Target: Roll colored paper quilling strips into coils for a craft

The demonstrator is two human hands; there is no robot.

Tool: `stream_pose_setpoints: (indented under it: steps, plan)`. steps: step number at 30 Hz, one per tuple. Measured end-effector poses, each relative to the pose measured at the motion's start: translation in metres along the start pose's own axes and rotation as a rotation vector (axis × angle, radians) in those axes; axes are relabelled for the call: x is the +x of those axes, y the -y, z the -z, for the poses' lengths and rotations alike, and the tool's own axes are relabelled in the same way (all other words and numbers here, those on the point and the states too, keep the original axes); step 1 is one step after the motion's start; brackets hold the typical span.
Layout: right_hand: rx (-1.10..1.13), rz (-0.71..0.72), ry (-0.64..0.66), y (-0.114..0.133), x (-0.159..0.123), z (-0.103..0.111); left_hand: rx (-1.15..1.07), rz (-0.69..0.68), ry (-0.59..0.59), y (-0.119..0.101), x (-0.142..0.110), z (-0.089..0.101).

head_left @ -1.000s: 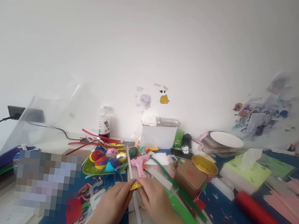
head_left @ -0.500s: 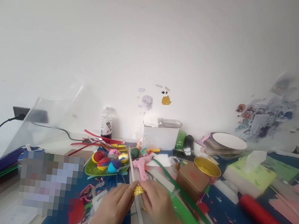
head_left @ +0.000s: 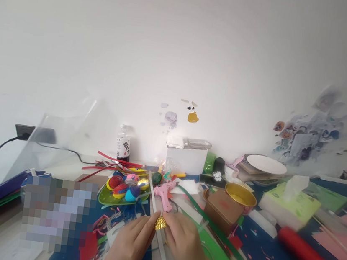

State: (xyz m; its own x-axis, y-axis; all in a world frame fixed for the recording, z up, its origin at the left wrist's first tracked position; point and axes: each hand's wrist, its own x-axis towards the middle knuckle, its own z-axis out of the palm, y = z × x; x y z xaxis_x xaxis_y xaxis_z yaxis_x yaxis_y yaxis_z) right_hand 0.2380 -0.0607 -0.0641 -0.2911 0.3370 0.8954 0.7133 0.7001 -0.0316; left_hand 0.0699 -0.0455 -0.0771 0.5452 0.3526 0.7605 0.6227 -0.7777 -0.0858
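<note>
Between my two hands is a small piece of shiny gold corrugated paper. My left hand pinches its left side, and my right hand pinches its right side. Fingertips cover both of its ends. Beneath it a narrow white strip runs away from me. A pink glue gun lies just beyond my fingers. To its left, a green leaf-shaped tray bears several coloured balls of coiled corrugated paper, among them a blue one and a red one.
A brown box and a gold round tin stand to the right, near a tissue pack and a red roll. Paper scraps and a green strip litter the table. A bottle stands by the wall.
The gold piece has turned slightly between my fingers and shows more of its ridged face. Both hands keep nearly the same place.
</note>
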Motion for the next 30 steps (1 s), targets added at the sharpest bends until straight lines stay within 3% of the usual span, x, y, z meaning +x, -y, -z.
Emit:
stream_pose_setpoints:
  steps: [17, 24, 30]
  plan:
    - [-0.034, 0.041, -0.031, 0.0008, 0.0019, 0.0021, -0.027, 0.011, 0.004, -0.0003, -0.0005, -0.0022]
    - [-0.039, 0.049, 0.084, -0.001, 0.0055, 0.0053, -0.018, 0.013, 0.0, -0.0027, 0.0011, -0.0009]
    - [-0.062, 0.042, 0.094, -0.0005, 0.0026, 0.0025, -0.017, 0.042, -0.04, -0.0064, 0.0042, 0.0007]
